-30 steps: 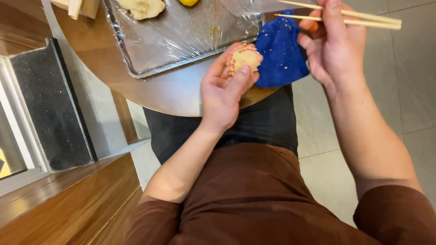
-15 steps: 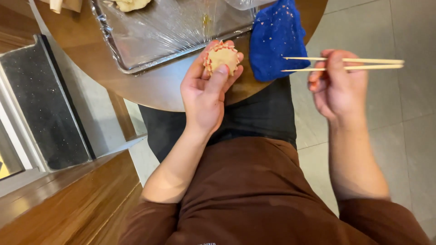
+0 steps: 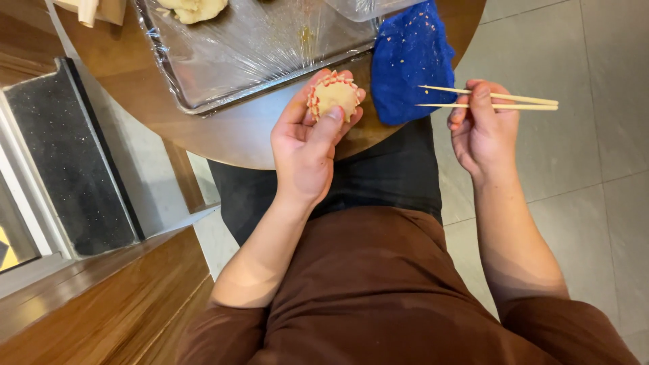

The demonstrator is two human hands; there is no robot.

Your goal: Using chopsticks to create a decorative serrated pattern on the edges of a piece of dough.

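**Dough piece in left palm, chopsticks in right**

Nearest the camera: brown top and dark trousers of the seated person, both forearms reaching fwd. Left hand is cupped palm-up, fingers curled round a pale round dough piece w/ a red-and-white notched rim; thumb rests on its near edge. The piece sits in the hand above the near edge of the round wooden desk, not touching it. Right hand is off the desk, over the tiled floor, closed on a pair of light wooden chopsticks lying roughly level, tips pointing left twd a blue cloth. Cloth lies on the desk betw. the two hands, specked w/ pale crumbs. Farther back: metal tray covered in cling film, w/ another pale dough lump at its far end.
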